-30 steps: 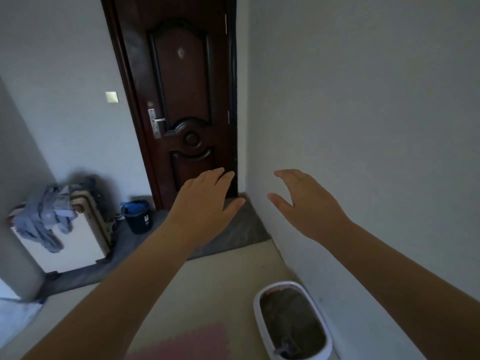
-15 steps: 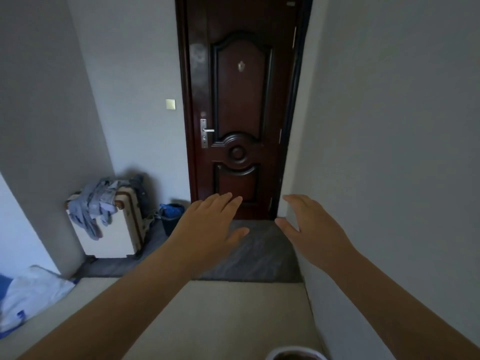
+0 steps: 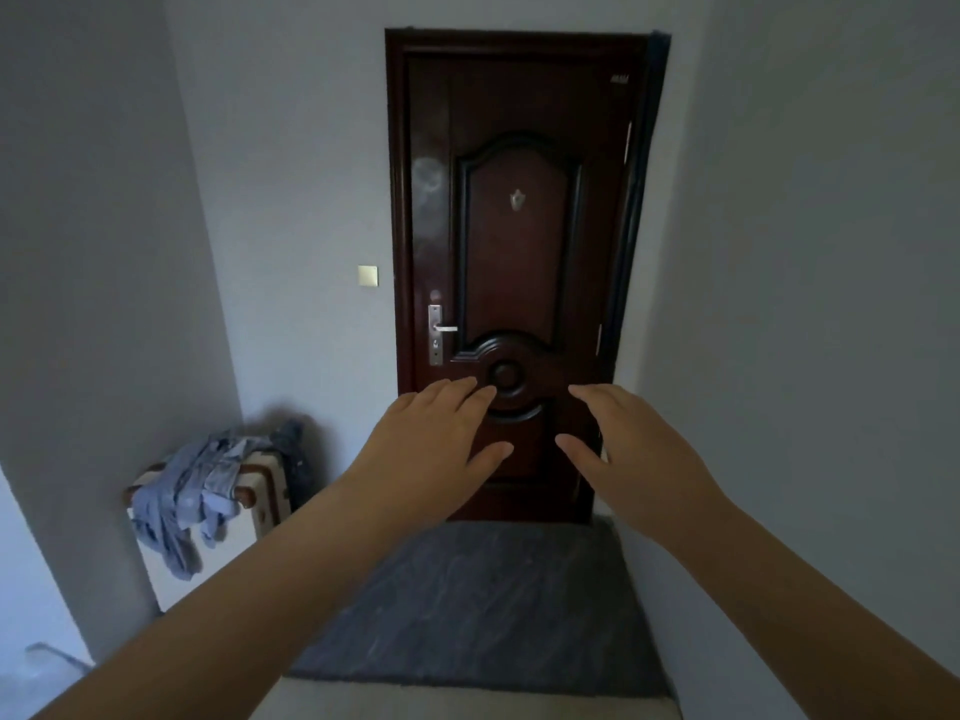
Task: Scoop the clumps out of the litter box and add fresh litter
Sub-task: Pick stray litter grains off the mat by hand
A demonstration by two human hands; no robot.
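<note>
Both arms reach forward at chest height, palms down. My left hand (image 3: 431, 449) is open with its fingers spread and holds nothing. My right hand (image 3: 634, 454) is also open and empty, a short gap to the right of the left one. No litter box, scoop or litter bag shows in this view; the camera looks straight ahead down a narrow hallway.
A dark wooden door (image 3: 514, 252) with a metal handle (image 3: 441, 330) closes the hallway ahead. A dark grey mat (image 3: 493, 605) lies before it. A white suitcase (image 3: 260, 501) draped with blue clothes (image 3: 192, 501) stands at left. A wall switch (image 3: 368, 275); walls on both sides.
The view has tilted up and turned toward the door, so the white litter box at the lower right has dropped out of sight. Both open hands stay raised in front.
</note>
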